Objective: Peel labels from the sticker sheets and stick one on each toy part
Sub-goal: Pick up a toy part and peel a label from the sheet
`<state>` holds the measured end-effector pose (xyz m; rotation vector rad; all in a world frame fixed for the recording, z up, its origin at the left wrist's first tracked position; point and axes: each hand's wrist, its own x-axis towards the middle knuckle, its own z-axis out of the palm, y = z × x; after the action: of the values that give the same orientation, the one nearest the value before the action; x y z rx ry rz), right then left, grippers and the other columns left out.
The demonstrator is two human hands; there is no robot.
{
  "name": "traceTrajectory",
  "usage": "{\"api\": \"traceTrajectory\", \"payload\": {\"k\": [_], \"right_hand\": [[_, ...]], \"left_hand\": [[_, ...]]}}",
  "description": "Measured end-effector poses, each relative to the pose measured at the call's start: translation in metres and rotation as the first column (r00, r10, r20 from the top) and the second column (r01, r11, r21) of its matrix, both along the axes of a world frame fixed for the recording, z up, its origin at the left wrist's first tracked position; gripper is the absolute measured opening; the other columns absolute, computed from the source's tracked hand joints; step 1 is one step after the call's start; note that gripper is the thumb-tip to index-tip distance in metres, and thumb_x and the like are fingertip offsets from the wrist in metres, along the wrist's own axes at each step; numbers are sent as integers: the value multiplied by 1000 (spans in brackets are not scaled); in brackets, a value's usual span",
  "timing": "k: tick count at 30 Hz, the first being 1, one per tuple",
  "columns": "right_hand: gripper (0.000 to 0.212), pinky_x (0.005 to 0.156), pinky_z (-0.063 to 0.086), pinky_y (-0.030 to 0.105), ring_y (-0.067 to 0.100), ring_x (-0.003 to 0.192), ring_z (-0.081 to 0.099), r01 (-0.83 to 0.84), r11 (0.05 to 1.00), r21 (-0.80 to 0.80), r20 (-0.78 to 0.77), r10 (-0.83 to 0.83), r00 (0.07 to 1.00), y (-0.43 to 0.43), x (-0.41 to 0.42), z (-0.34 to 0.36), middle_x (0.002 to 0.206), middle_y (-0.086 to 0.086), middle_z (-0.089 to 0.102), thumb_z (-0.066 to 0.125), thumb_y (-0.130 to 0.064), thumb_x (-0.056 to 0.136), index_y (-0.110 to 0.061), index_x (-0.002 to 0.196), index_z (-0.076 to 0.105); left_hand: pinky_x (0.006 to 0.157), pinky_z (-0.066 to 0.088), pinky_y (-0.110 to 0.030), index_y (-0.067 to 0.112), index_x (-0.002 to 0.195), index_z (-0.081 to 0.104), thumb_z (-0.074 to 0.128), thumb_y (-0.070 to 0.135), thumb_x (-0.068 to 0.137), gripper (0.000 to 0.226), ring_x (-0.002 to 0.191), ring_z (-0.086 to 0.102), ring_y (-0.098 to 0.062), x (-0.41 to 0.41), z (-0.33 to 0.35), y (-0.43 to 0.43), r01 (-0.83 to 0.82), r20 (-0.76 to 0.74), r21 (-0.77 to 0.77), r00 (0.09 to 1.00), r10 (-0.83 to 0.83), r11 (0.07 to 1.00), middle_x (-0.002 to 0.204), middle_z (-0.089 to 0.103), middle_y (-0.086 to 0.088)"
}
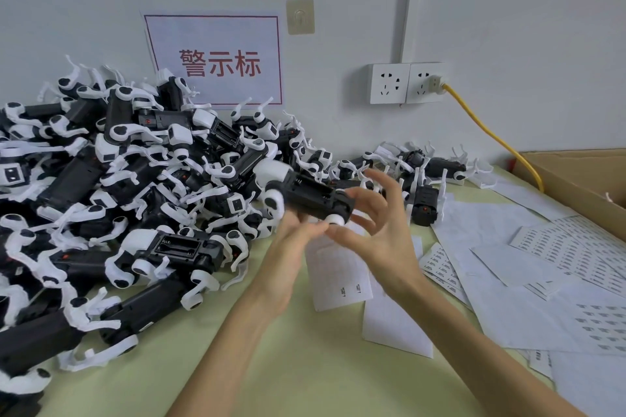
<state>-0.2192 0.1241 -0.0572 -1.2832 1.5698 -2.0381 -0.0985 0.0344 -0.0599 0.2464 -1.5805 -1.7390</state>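
While the left hand [292, 242] grips the black-and-white toy part [313, 196] from below, the right hand [379, 230] (fingers spread) touches its end, above a sticker sheet [338, 281] mid-tabletop [305, 366] — pile of toy parts [135, 179] at the left edge.

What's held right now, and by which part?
Left hand grips the toy part from below, mid-body. Right hand touches its right end; whether it grips is unclear.

Left side's walled off by a big heap of black-and-white plastic toy parts [118, 179], white paper sticker sheets [508, 301] blanket the right with a brown cardboard box [572, 189] behind. Only open lane: bare pale green tabletop [321, 382] up front between them
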Motion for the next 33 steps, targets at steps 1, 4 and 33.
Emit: {"api": "traceTrajectory", "payload": {"k": [1,4,33], "right_hand": [[91,96,52,28,10,107,67,-19,999,-26,67,21,998,2,-3,6,115,-4,66,86,-32,59,-32,139,43],[86,89,57,38,19,93,66,-119,982,-149,362,166,917,7,-14,22,111,8,60,81,-20,63,-21,142,45],[15,75,46,23,15,74,53,-313,950,13,78,311,947,16,-33,28,76,0,59,59,-12,85,-21,75,66]], "left_hand": [[108,44,-21,33,141,55,54,20,98,45,132,54,1,0,-4,0,-13,11,-193,1000,15,981,136,63,22],[118,28,-15,62,135,44,58,36,96,50,136,33,23,-5,-8,0,-40,147,-488,981,128,872,136,48,47],[78,57,-30,11,125,65,57,43,89,48,91,68,-15,0,-2,-5,128,0,296,991,-134,947,104,72,-5]]}}
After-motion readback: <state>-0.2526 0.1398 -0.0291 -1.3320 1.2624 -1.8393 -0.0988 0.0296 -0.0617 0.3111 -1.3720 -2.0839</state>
